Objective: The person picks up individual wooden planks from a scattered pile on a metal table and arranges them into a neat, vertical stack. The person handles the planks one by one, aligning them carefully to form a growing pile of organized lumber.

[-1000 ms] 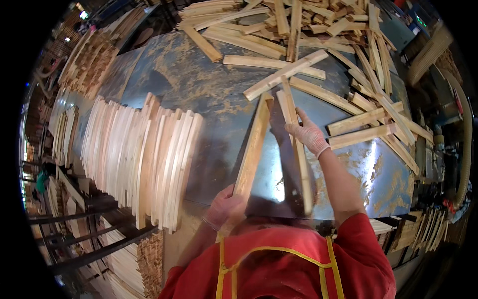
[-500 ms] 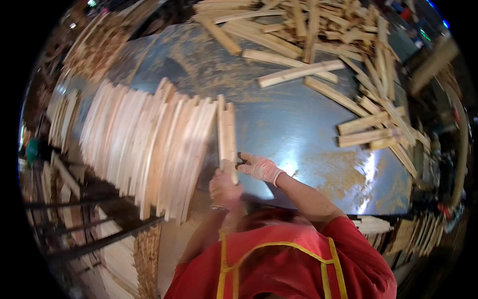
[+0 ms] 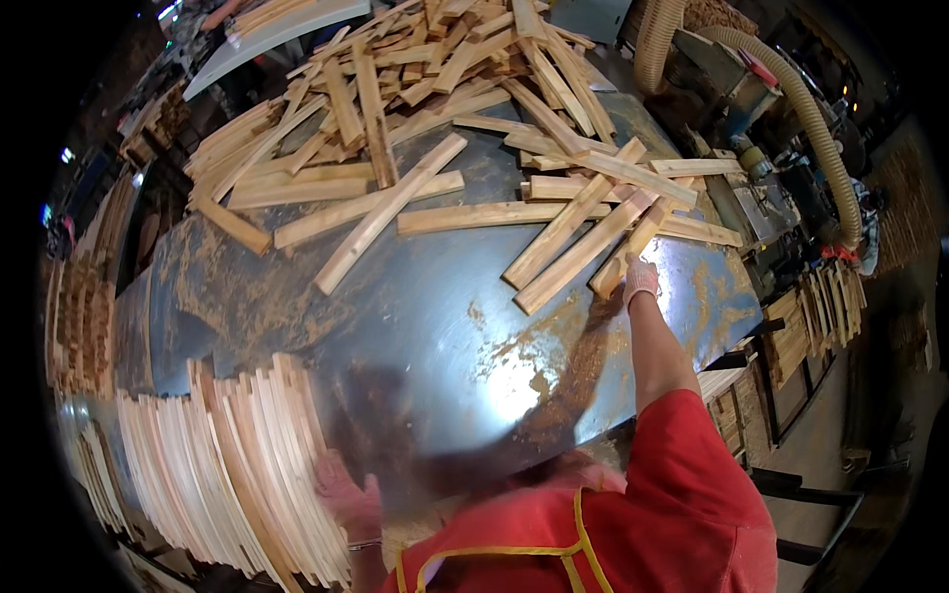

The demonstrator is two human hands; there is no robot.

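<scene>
My left hand (image 3: 348, 496), in a pale glove, is open with thumb and fingers apart. It rests against the right side of a tight row of upright-edged wooden strips (image 3: 227, 474) at the table's near left. My right arm reaches far out to the right. The gloved right hand (image 3: 642, 278) is closed on the edge of a wooden strip (image 3: 625, 259), near its close end; some fingertips are hidden. Beside that piece lie more loose strips, one (image 3: 573, 259) just to its left, pointing the same way.
A big heap of wooden strips (image 3: 435, 74) covers the far side of the metal table (image 3: 425, 326). Sawdust (image 3: 287, 257) is scattered over its top. Ribbed hoses (image 3: 816, 119) and a machine stand at the right. Stacked wood (image 3: 79, 326) is at the far left.
My view has swung right. My hands, which were together at narrow strips beside the row, are apart: the right has stretched to the loose strips, while the left is at the row's side.
</scene>
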